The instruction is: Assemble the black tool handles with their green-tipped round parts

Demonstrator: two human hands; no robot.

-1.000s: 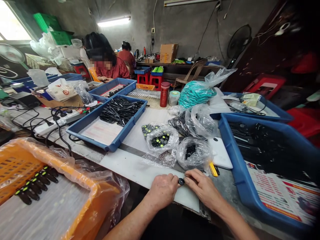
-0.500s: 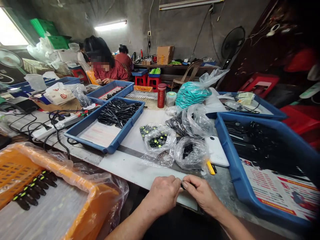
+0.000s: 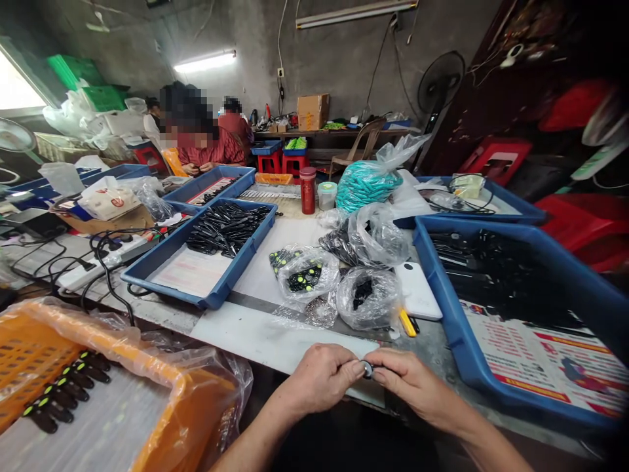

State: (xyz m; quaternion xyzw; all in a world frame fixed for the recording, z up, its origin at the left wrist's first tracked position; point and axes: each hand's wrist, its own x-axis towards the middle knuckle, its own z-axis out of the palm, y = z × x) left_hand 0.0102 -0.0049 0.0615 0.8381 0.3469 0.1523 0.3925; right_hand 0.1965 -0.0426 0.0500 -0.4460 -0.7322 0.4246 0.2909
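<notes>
Plastic bag [image 3: 383, 308] near right hand [image 3: 413, 380] holds black parts [image 3: 362, 293], apparently.

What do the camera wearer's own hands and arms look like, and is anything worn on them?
The left hand and right hand are ungloved. Both forearms are bare to the picture's edge: no sleeve, watch or bracelet shows. No ring shows either, though some fingers are hidden.
</notes>
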